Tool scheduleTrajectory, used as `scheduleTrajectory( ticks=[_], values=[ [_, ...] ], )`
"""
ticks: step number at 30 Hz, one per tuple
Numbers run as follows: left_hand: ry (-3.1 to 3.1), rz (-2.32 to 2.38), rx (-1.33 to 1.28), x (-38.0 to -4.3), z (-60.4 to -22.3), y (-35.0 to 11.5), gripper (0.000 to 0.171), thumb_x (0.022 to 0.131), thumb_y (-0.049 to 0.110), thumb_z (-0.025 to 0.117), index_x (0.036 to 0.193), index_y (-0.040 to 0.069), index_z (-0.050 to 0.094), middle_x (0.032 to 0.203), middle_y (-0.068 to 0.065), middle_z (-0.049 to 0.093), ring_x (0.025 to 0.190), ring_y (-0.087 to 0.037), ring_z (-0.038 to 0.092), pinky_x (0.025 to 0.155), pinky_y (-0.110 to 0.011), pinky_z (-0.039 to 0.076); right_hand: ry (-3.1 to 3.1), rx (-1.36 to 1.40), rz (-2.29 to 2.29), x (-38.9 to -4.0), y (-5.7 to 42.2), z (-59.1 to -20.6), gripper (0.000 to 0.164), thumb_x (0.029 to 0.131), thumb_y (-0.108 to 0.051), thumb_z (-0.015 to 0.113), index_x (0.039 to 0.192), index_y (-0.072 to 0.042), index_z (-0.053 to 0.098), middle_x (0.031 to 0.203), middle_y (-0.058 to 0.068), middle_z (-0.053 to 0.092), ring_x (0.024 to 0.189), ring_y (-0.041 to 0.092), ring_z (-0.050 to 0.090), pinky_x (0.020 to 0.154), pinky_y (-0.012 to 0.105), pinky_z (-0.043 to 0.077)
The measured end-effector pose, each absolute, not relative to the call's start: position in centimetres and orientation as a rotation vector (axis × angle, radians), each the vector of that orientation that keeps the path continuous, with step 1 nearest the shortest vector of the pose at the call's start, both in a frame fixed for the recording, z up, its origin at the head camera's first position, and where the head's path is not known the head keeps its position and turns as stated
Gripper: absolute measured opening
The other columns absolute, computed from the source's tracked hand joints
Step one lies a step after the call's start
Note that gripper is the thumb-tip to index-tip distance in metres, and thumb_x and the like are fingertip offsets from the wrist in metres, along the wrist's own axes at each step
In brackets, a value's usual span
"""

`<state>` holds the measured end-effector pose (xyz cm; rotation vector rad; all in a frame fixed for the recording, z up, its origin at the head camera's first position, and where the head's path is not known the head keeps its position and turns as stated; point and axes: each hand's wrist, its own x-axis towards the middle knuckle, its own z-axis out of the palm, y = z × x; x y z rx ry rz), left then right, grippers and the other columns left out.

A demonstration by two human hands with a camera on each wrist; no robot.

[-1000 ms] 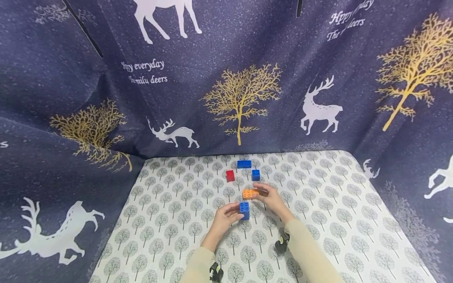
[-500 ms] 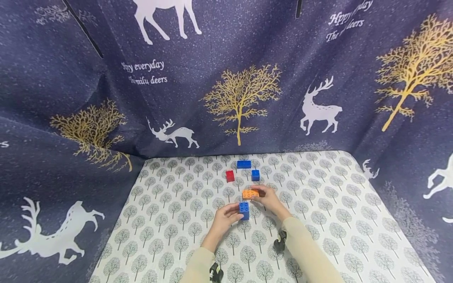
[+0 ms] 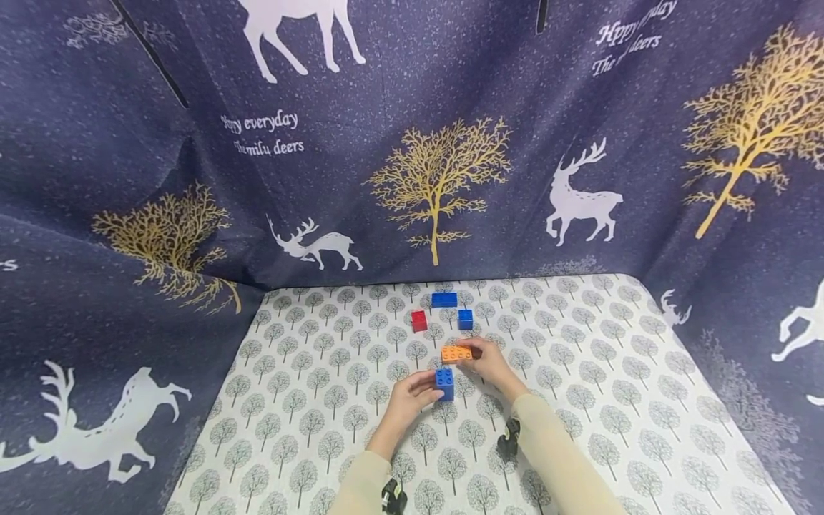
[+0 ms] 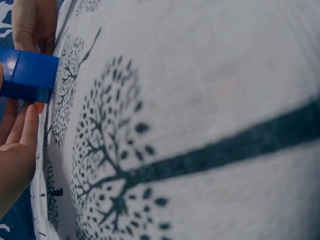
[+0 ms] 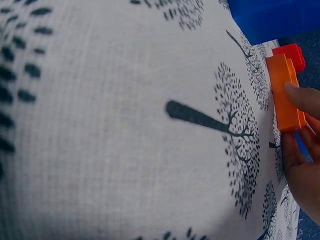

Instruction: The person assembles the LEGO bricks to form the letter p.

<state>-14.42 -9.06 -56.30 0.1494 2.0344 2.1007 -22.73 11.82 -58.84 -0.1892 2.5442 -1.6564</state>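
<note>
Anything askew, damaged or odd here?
Nothing looks odd: the left hand holds the blue stack upright, the right hand holds the orange brick, and no damage shows. At most, the red brick sits slightly turned.

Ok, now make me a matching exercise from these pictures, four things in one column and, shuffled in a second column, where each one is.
Things
1. Orange brick
2. Red brick
3. Tall blue block
4. Long blue brick

Places
A. Farthest back of all
B. Held in the left hand
C. Held in the right hand
D. Untouched, to the left of the small blue brick in the head view

Right pairs: 1-C, 2-D, 3-B, 4-A
</note>
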Motion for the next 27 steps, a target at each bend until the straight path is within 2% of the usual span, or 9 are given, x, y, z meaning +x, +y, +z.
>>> scheduleTrajectory(
  ticks=[4,11,19,27],
  values=[
    [2.025,2.106,0.136,-14.3,-56.3,-9.0,0.047,0.084,0.002,0.071,0.126,-0.009,0.054,0.122,-0.026,0.06,0.114,-0.037,0.059,0.096,-0.029,0.051,2.548,-0.217,-1.663,-22.8,11.9,-58.9,0.04,0.078,0.001,0.075,0.117,-0.005,0.067,0.116,0.012,0.064,0.099,0.027,0.064,0.091,0.039,0.055],
    [2.024,2.118,0.11,-15.2,-59.0,-9.0,0.051,0.083,0.007,0.073,0.128,-0.005,0.054,0.124,-0.023,0.06,0.115,-0.033,0.059,0.097,-0.027,0.051,2.51,-0.262,-1.714,-22.9,12.2,-59.1,0.039,0.077,-0.001,0.077,0.115,-0.006,0.068,0.116,0.012,0.065,0.1,0.027,0.065,0.091,0.037,0.055],
    [2.049,2.109,0.176,-14.6,-56.7,-9.1,0.048,0.083,0.0,0.071,0.126,-0.013,0.052,0.121,-0.029,0.059,0.113,-0.04,0.058,0.095,-0.027,0.052,2.503,-0.311,-1.711,-22.6,12.6,-57.8,0.037,0.078,-0.006,0.077,0.114,-0.006,0.069,0.117,0.013,0.065,0.097,0.027,0.066,0.088,0.038,0.056],
    [2.05,2.112,0.134,-15.1,-58.8,-8.9,0.05,0.084,0.003,0.071,0.129,-0.008,0.052,0.125,-0.025,0.059,0.115,-0.034,0.059,0.096,-0.026,0.051,2.501,-0.381,-1.692,-22.2,13.2,-56.6,0.038,0.079,-0.009,0.078,0.116,-0.008,0.069,0.125,0.013,0.061,0.104,0.03,0.062,0.085,0.032,0.058]
  ],
)
